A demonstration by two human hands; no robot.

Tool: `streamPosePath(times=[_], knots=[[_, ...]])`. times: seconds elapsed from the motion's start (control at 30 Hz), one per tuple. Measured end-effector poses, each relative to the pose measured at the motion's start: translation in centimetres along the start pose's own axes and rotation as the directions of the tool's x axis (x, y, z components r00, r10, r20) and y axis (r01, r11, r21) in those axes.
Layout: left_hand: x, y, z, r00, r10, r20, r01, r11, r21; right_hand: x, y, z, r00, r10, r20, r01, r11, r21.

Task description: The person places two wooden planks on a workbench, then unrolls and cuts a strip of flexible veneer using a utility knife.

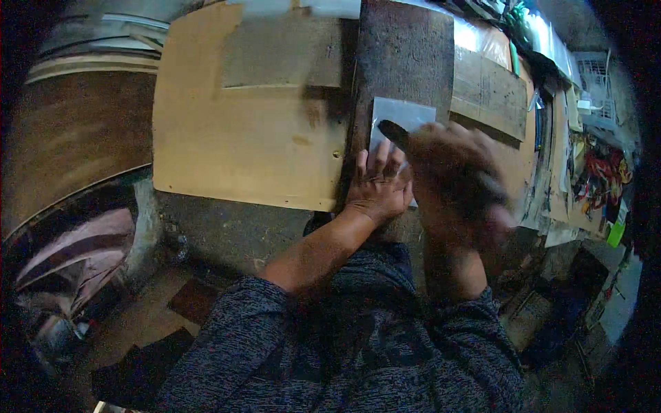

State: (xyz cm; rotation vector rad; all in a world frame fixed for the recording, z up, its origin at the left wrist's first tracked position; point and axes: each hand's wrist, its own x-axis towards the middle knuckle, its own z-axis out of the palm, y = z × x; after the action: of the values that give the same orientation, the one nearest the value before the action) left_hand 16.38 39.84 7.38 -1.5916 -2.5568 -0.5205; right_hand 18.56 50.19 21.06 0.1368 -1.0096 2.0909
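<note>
My left hand [375, 184] lies flat with fingers spread, pressing down on a pale grey sheet [403, 113] that rests on a dark upright board [403, 62]. My right hand [454, 179] is blurred with motion and closed around a dark, blunt-tipped tool [392, 129] whose tip touches the sheet just above my left fingers. Most of the sheet's lower part is hidden under both hands.
A large tan plywood panel [241, 131] lies to the left of the dark board. More wooden boards [489, 89] stand to the right, with cluttered shelves and coloured items [599, 172] beyond. A dark round tub [76, 241] sits at the lower left on the floor.
</note>
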Motion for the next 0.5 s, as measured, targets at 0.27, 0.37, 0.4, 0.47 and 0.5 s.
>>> streamPosePath(times=[0.27, 0.37, 0.4, 0.47, 0.5], knots=[[0.5, 0.2, -0.5, 0.999, -0.007, 0.043, 0.008, 1.000, -0.023, -1.6, 0.3, -2.2, 0.983, 0.052, -0.174, -0.049, 0.999, 0.024], [0.6, 0.0, 0.1, 0.999, 0.020, -0.045, -0.021, 1.000, -0.019, -1.0, -0.2, -4.8, 0.990, 0.089, -0.111, -0.096, 0.994, -0.055], [0.6, 0.0, 0.3, 0.998, 0.027, -0.050, -0.028, 0.999, -0.022, -0.2, -0.7, -5.4, 0.997, 0.075, -0.004, -0.075, 0.993, -0.088], [0.5, 0.0, 0.3, 0.999, 0.021, -0.039, -0.022, 1.000, -0.004, -0.6, -1.5, -3.6, 0.980, 0.081, -0.184, -0.073, 0.996, 0.048], [0.8, 0.0, 0.3, 0.999, 0.026, -0.042, -0.026, 1.000, -0.006, -0.8, -2.2, -2.7, 0.959, 0.076, -0.274, -0.049, 0.993, 0.104]])
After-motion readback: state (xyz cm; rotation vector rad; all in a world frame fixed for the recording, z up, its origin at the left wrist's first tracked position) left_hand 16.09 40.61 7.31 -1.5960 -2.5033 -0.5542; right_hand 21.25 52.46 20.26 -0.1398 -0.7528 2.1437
